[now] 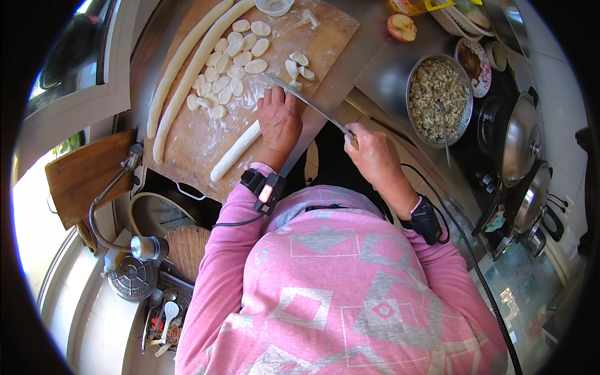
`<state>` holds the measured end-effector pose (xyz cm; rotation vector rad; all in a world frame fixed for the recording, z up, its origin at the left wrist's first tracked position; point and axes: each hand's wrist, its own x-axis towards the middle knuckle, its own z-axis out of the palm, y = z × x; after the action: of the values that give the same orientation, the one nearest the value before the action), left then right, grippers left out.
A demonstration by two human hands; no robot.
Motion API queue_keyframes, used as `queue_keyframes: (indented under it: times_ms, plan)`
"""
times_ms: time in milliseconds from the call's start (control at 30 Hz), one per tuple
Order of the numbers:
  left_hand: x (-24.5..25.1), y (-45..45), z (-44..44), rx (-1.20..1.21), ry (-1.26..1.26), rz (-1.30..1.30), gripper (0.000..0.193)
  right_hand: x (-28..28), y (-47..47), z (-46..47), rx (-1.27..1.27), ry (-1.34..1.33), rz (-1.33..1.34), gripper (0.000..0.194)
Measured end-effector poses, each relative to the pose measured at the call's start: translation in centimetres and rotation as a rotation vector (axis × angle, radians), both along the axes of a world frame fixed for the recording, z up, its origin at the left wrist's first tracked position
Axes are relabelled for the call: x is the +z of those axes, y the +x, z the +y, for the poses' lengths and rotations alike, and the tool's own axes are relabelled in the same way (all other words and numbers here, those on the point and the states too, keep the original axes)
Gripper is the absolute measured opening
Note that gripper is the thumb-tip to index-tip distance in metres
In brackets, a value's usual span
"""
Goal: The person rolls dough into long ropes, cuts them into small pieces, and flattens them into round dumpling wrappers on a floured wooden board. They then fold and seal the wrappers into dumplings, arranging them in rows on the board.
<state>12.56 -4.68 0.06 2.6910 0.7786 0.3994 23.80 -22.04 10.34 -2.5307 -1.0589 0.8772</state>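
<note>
My left hand (280, 123) rests on a rope of dough (236, 151), its fingers curled over the far end. In my right hand (375, 152) is the handle of a kitchen knife (313, 104), whose blade reaches across just beyond my left fingertips. A few freshly cut dough pieces (292, 69) stand on edge past the blade. To their left lie several flattened oval dough pieces (236, 71). Two longer dough ropes (202, 80) run along the left side of the floured wooden board (187, 136). The cut end of the rope is hidden behind my left hand.
A metal bowl of chopped filling (438, 96) with a spoon (443, 131) stands on the right counter, near a halved apple (401, 28). Lidded pans (520, 138) sit farther right. At left are a faucet (98, 220), another wooden board (91, 178) and a sink basin (159, 211).
</note>
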Motion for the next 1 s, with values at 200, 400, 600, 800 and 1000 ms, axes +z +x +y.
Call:
queue_keyframes:
  times_ms: [200,400,600,800,1000]
  plan:
    - [0.0,0.0,-0.1,0.006,-0.02,0.018,0.018,-2.4,0.4,0.1,0.04,-0.035,-0.028,0.02]
    - [-0.1,-1.2,1.3,0.128,0.003,-0.083,0.015,-3.8,0.1,-0.6,-0.041,0.077,0.013,0.021]
    - [-0.8,-1.4,2.8,0.154,-0.017,-0.038,0.016,-1.6,-1.3,-0.2,-0.011,0.215,-0.026,0.019]
    - [-0.7,-1.2,2.6,0.154,-0.005,-0.007,0.016,-0.3,-1.4,1.1,0.01,0.153,-0.016,0.015]
    - [-0.8,-1.2,2.6,0.142,-0.043,-0.013,0.018,-1.6,-0.8,1.9,0.048,-0.042,0.013,0.024]
